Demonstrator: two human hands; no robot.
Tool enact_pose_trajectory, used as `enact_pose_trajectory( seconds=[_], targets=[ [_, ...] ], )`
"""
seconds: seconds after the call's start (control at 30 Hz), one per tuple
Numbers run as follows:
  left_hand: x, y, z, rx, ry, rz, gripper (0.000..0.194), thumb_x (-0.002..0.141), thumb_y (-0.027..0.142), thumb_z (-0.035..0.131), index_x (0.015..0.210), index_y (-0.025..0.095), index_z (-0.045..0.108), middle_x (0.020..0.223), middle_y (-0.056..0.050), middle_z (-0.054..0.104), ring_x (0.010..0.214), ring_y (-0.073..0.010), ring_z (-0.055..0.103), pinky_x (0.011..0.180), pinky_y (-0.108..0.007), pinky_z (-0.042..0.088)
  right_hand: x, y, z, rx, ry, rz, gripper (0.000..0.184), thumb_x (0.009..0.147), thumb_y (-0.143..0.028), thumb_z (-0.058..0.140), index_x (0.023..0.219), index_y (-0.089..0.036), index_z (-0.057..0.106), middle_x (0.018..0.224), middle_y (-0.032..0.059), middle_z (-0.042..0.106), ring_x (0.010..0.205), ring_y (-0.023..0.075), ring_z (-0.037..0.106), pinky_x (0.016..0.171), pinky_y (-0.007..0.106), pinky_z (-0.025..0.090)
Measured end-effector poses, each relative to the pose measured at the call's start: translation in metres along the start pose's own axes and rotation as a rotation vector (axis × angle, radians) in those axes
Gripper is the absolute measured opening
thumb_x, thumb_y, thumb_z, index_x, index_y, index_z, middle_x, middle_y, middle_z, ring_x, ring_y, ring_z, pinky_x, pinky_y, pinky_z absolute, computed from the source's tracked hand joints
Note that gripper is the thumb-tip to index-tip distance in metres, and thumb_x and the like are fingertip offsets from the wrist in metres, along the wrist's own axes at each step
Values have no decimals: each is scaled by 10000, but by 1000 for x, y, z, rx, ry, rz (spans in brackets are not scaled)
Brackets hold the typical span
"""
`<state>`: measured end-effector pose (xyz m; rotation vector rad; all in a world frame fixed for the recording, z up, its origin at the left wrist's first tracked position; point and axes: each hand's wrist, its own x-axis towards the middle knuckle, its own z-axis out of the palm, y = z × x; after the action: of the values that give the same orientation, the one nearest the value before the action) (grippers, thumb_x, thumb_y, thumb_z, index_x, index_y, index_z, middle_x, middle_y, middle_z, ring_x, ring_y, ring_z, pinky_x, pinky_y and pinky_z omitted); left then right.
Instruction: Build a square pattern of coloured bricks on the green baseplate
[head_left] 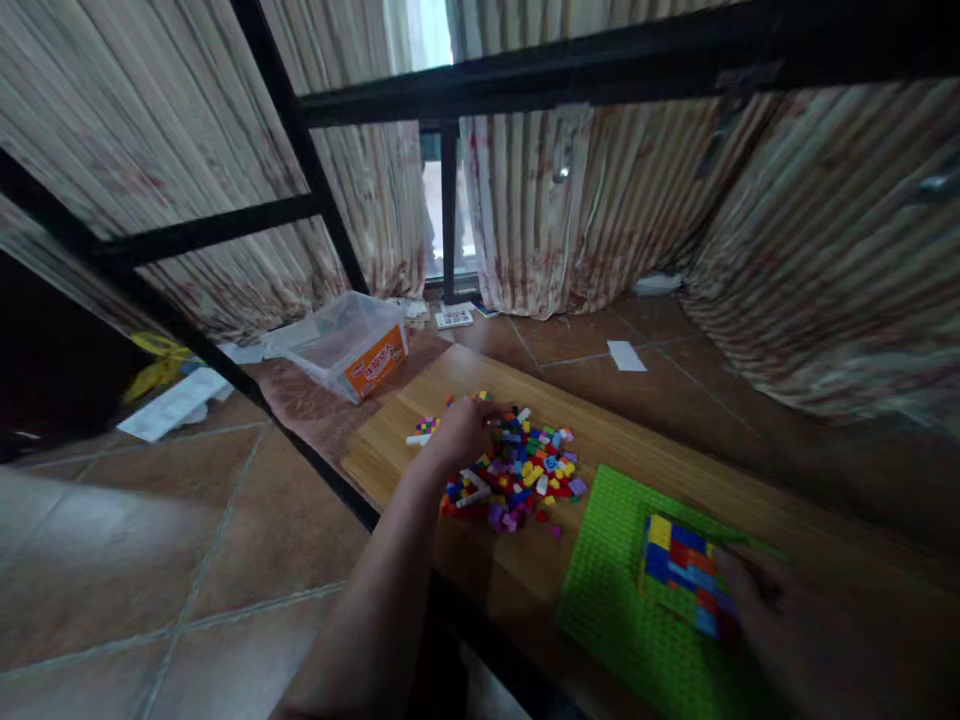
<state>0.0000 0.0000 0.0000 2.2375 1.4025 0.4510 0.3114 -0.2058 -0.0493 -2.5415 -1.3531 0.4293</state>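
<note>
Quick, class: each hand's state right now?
Left hand: over loose bricks; grip hidden, cannot tell.
Right hand: at the brick build; grip too dark to tell.

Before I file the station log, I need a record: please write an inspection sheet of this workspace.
Surface: wooden board, partly shadowed.
Job's things: heaped toy bricks; green baseplate carrying a multicoloured brick block.
Clutter: clear plastic box with orange label, beyond the board; white card on the floor.
Hands: left hand at the heap, fingertips unclear; right hand beside the block, grip unclear.
Cables: none clearly identifiable.
Surroundings: black frame, patterned curtains, tiled floor.
</note>
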Motion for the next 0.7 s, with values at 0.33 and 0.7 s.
enact_pose_trajectory(
  seconds=[0.33, 0.7],
  targets=[
    [-3, 2, -3, -256, 1, 74, 388, 765, 62, 517, 1081, 141, 729, 880, -42, 746, 782, -142, 655, 790, -236, 519, -2, 11, 9, -30, 77, -70, 477, 856, -542, 406, 1062, -242, 714, 794, 91, 750, 631, 296, 691, 626, 427, 533],
    [-7, 22, 4, -52, -41, 188, 398, 734, 113, 579, 1098, 201, 714, 1060, -52, 728, 973, -201, 653, 902, -298, 501, -8, -6, -1, -1, 68, -15, 576, 873, -620, 332, 1071, -222, 699, 806, 110, 747, 673, 309, 701, 619, 431, 528]
  ],
)
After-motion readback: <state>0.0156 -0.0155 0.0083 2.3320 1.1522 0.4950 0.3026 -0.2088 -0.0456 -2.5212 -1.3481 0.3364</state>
